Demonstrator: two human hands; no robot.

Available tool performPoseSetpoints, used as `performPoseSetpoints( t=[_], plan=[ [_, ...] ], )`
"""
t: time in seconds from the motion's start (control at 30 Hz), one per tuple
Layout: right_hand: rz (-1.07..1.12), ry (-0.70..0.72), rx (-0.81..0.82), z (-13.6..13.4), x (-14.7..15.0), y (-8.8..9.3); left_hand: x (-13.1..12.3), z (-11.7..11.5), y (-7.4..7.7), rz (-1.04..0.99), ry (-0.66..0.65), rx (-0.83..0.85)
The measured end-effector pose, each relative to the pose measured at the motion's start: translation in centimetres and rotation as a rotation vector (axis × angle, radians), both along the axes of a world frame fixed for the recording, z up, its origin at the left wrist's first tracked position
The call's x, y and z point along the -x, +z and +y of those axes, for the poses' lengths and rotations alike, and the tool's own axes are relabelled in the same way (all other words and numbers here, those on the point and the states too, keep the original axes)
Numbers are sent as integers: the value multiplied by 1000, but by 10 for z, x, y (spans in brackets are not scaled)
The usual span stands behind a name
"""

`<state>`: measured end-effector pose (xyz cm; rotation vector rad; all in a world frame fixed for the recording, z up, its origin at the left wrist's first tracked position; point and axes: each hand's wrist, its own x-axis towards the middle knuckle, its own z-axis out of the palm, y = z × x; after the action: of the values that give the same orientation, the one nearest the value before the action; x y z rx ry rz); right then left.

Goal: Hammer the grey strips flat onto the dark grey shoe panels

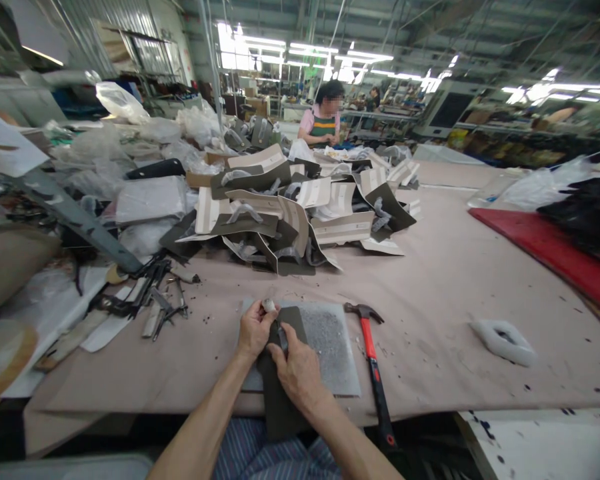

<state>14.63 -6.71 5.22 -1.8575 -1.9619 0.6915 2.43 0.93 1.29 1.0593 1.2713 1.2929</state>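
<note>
A dark grey-green panel (279, 400) with a dark handle (282, 335) on it lies lengthwise in front of me, its near end overhanging the table edge. My left hand (255, 332) is closed at the handle's far end, pinching a small whitish piece (269, 305) that looks like bunched wrapping. My right hand (299, 368) grips the panel and handle from the right, thumb along the handle. Beneath them is a grey, scuffed board (333, 347). Just right of the board rests a claw hammer (369, 340) with a red and black grip.
A heap of similar panels with wrapped handles (300, 213) covers the table's middle. Pliers and other hand tools (155, 300) lie at left, beside plastic bags. On the right are a whitish block (503, 341) and a red board (550, 250). A co-worker (323, 120) sits beyond.
</note>
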Motion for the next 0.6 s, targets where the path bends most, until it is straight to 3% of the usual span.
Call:
performPoseSetpoints(
  t=[0.2, 0.6],
  plan=[
    [272, 76, 28, 0, -23, 1, 0, 2, -1, 86, -88, -19],
    [283, 63, 39, -2, -23, -2, -1, 2, 3, 244, -161, -40]
  ],
)
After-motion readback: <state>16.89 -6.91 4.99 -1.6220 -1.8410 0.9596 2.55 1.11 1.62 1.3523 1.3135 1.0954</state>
